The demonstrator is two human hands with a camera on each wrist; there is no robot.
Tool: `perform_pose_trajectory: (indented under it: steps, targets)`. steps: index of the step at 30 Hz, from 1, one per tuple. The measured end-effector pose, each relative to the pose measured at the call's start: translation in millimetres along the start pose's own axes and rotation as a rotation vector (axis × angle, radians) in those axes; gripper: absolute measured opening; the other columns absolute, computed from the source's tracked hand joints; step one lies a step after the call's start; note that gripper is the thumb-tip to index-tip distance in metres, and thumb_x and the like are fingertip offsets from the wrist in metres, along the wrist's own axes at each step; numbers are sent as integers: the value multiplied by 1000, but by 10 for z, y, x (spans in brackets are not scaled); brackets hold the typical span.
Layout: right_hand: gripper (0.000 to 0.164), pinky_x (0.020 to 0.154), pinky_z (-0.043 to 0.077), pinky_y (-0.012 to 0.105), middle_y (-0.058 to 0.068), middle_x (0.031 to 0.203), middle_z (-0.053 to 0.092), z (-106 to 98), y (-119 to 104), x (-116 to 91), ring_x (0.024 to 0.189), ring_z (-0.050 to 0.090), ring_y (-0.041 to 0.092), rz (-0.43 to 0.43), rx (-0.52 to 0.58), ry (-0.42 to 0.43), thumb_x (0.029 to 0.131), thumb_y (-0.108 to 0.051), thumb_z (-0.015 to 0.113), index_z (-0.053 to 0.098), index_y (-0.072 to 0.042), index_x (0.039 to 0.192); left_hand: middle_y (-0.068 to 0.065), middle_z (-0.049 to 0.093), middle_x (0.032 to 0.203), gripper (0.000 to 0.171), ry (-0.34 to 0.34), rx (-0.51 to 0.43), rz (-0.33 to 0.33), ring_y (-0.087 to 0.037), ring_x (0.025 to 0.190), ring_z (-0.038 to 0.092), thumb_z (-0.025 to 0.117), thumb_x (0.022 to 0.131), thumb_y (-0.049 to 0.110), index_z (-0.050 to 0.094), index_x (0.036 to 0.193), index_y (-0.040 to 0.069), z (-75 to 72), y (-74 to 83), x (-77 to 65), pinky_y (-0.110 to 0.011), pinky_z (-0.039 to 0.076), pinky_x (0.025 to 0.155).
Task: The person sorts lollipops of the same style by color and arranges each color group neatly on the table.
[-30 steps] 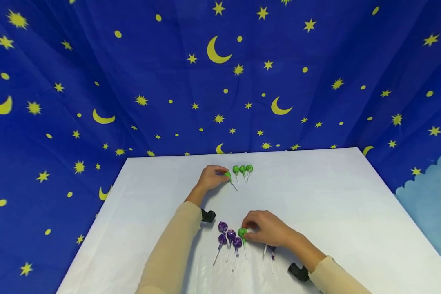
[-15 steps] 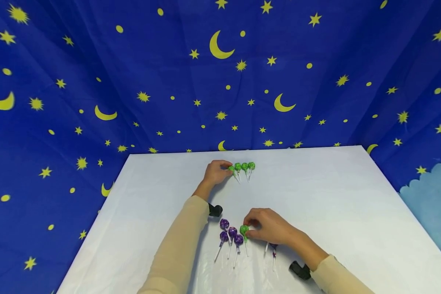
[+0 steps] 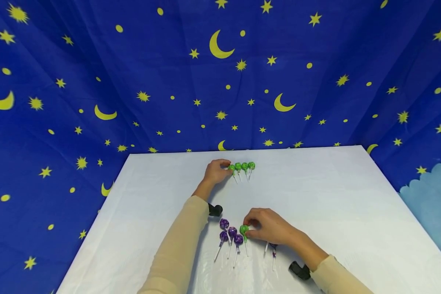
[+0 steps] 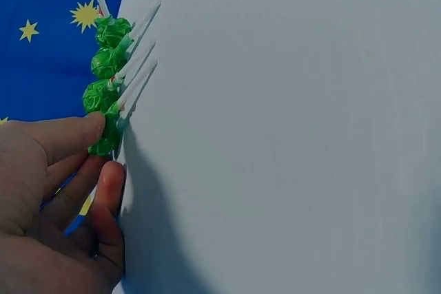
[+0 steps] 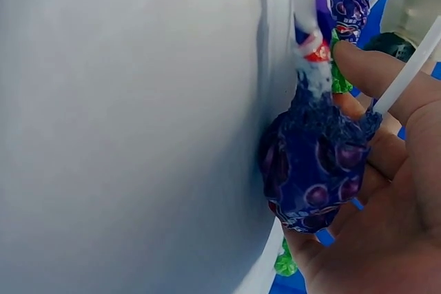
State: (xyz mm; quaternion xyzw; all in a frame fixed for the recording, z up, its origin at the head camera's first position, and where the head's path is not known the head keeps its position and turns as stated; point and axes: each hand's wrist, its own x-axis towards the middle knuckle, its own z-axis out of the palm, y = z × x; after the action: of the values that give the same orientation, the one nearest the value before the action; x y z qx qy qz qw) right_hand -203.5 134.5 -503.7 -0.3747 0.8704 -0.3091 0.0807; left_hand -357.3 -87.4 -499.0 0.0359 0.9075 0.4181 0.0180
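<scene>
In the head view, two purple lollipops [image 3: 274, 247] are partly hidden by the right hand [image 3: 268, 225]; the left sleeve [image 3: 176, 249] is cut off by the bottom edge.

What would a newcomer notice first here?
Probably the blue fabric backdrop in a yellow star-and-moon print, rising behind the white table. Then the row of four round green lollipops near the table's far edge, by the left hand, and the round purple lollipops by the right hand.

head: bright, faint glare on tabletop [image 3: 308, 196] | wrists: dimmer, bluish, soft shadows
</scene>
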Motion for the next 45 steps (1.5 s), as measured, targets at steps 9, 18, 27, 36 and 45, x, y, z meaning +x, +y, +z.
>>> perform_pose_trajectory:
  steps: [9, 18, 27, 36, 45]
  targets:
    - [20, 75, 47, 26, -14, 92, 59, -1, -16, 1, 83, 56, 5, -1, -3, 6, 84, -28, 75, 69, -20, 101, -10, 64, 113, 46, -11, -129, -77, -27, 107, 57, 74, 84, 13, 61, 126, 5, -135, -52, -121, -37, 45, 89]
    - [20, 77, 48, 28, -13, 93, 60, 16, -28, -8, 84, 56, 6, 11, -2, -2, 85, -28, 75, 68, -20, 101, -1, 63, 87, 22, -126, -17, -9, -15, 72, 59, 71, 87, 26, 67, 100, 9, -239, -183, -417, -30, 47, 65]
    - [20, 74, 48, 28, -13, 92, 60, -1, -12, -14, 82, 57, 6, -23, -11, 27, 84, -27, 76, 68, -18, 100, 1, 64, 89, 17, -183, 22, 110, -15, 77, 60, 68, 91, 28, 67, 98, 13, -335, -157, -738, -31, 49, 62]
    - [20, 75, 47, 28, -14, 92, 58, 10, -29, 8, 82, 55, 4, -4, -18, 6, 84, -27, 76, 67, -20, 100, 4, 64, 83, 12, -218, 16, 161, -14, 68, 62, 68, 91, 27, 68, 93, 16, -427, -226, -1093, -31, 49, 59]
    - [20, 74, 48, 29, -13, 92, 59, 8, -34, -16, 82, 56, 6, -9, -1, 16, 85, -29, 75, 67, -19, 100, 8, 65, 85, 15, -245, 0, 211, -10, 72, 59, 66, 93, 32, 68, 99, 18, -414, -344, -1511, -30, 48, 63]
